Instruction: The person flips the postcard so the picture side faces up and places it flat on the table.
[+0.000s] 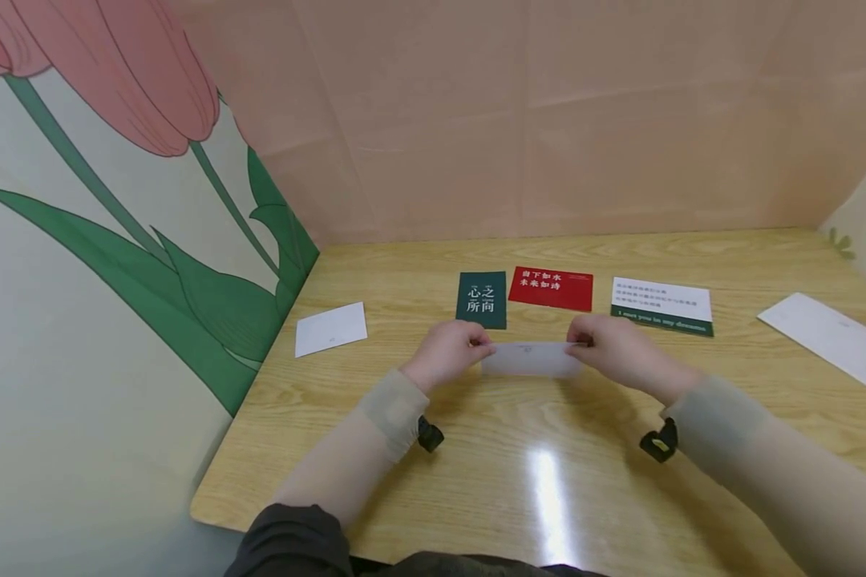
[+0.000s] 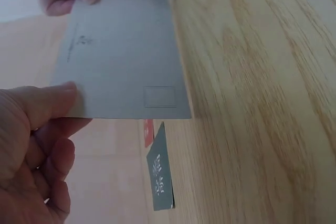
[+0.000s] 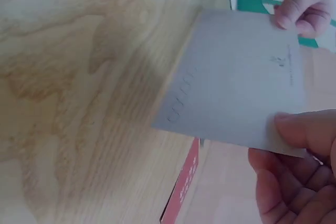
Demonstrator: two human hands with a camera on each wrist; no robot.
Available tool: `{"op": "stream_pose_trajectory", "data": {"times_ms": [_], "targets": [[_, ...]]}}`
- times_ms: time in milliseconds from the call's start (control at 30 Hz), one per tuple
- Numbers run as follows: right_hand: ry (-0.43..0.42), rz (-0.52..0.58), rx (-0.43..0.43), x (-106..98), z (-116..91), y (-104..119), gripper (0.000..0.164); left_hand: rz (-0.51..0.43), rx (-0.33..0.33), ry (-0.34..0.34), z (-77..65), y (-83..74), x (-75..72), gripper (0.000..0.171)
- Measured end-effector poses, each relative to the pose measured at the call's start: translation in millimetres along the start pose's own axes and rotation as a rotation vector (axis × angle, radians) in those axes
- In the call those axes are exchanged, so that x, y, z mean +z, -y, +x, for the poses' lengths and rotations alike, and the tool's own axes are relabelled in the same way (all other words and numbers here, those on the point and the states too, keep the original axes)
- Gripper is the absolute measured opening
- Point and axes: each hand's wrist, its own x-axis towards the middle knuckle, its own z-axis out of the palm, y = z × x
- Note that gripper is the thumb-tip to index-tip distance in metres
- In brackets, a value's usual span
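Between both hands a postcard (image 1: 530,361) is held up off the table, its pale back with a small printed mark and a stamp box (image 2: 159,97) turned toward me. My left hand (image 1: 447,353) pinches one end between thumb and fingers. At the other end my right hand (image 1: 624,353) pinches it the same way, as the right wrist view shows with the thumb (image 3: 304,129) on the pale side. The card's far face is hidden. Just beyond the hands lie a dark green card (image 1: 482,290) with white characters and a red card (image 1: 552,288).
A white card with a green band (image 1: 661,304) lies right of the red one. Blank-looking white cards rest at the far left (image 1: 331,328) and far right (image 1: 833,338) of the wooden table (image 1: 476,481). Behind stands a pink-covered wall (image 1: 548,120); at left, a tulip-painted panel (image 1: 79,320).
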Motion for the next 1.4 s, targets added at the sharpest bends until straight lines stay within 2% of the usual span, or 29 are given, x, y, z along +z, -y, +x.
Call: {"op": "stream_pose_trajectory", "data": {"times_ms": [167,300,367,500,567,733,867,1000,1100,1233,1400], "targets": [[-0.061,-0.074,-0.076,4,-5,4,0.007,0.179,0.13,-0.059,-4.3,0.0,0.5,0.01],[-0.111,-0.159,-0.17,10,-9,5,0.014,0.257,0.194,-0.063,-8.4,0.7,2.3,0.011],[-0.112,-0.182,-0.204,12,-11,4,0.017,0.283,0.236,-0.058,-9.9,1.8,3.8,0.011],[-0.068,-0.172,-0.208,16,-15,1,0.019,0.335,0.31,-0.037,-11.9,5.0,7.3,0.01],[-0.045,-0.169,-0.215,19,-17,0,0.02,0.33,0.318,-0.005,-12.6,6.8,8.9,0.008],[-0.004,-0.192,-0.257,26,-20,-4,0.02,0.3,0.288,0.126,-14.5,8.9,12.7,0.007],[0.038,-0.167,-0.279,30,-21,-6,0.02,0.308,0.277,0.199,-15.0,8.3,16.6,0.01],[0.082,-0.133,-0.267,32,-22,-8,0.014,0.302,0.255,0.24,-15.6,9.1,20.3,0.009],[0.13,-0.124,-0.223,34,-22,-9,0.011,0.301,0.255,0.272,-16.5,10.3,21.8,0.009],[0.186,-0.133,-0.205,37,-21,-9,0.009,0.335,0.297,0.302,-17.6,11.5,22.9,0.011],[0.195,-0.151,-0.237,39,-22,-10,0.01,0.395,0.348,0.309,-18.7,12.6,25.1,0.016]]}}
